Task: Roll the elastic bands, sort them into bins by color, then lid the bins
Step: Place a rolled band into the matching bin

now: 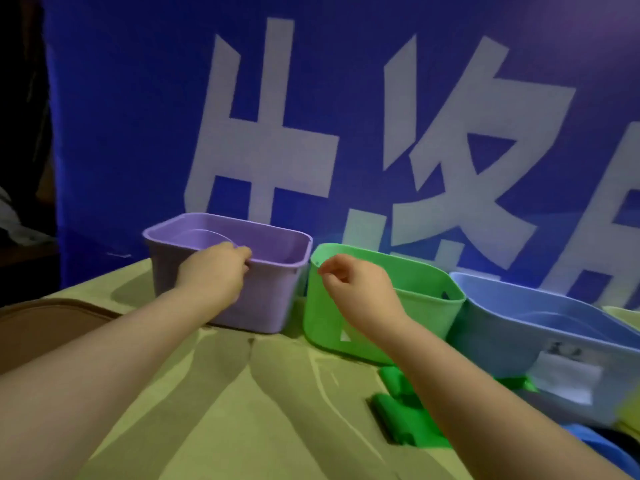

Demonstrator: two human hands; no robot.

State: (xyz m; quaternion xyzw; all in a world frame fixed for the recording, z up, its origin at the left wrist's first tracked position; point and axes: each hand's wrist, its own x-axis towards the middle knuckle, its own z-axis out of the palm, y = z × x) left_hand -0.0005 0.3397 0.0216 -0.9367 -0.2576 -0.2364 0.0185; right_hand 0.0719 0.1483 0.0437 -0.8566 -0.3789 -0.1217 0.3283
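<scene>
**Green bands lie behind your right hand, under the forearm**

A blue banner (138,133) with large white characters closes off the back. In front of it the yellow-green counter (242,410) carries three bins in a row: the blue bin (502,327) to the right, the purple bin (263,299) to the left, and the green bin (322,317) between them, just beside both. All three stand without lids. A brown slab (45,323), possibly a lid, rests at the counter's left edge.

Your left hand (214,271) grips the purple bin, fingers hooked over its near rim. Your right hand (353,289) hovers at the green bin's near rim, fingers curled with thumb and forefinger close together. You cannot tell from here whether it pinches anything.

The green bands (401,417) lie flat on the counter in front of the green bin, partly hidden under your right forearm. They sit nearer to you than the right hand does, and seem to run front to back. The right hand is by far the nearer one, so the reach is likely back toward you and down.
</scene>
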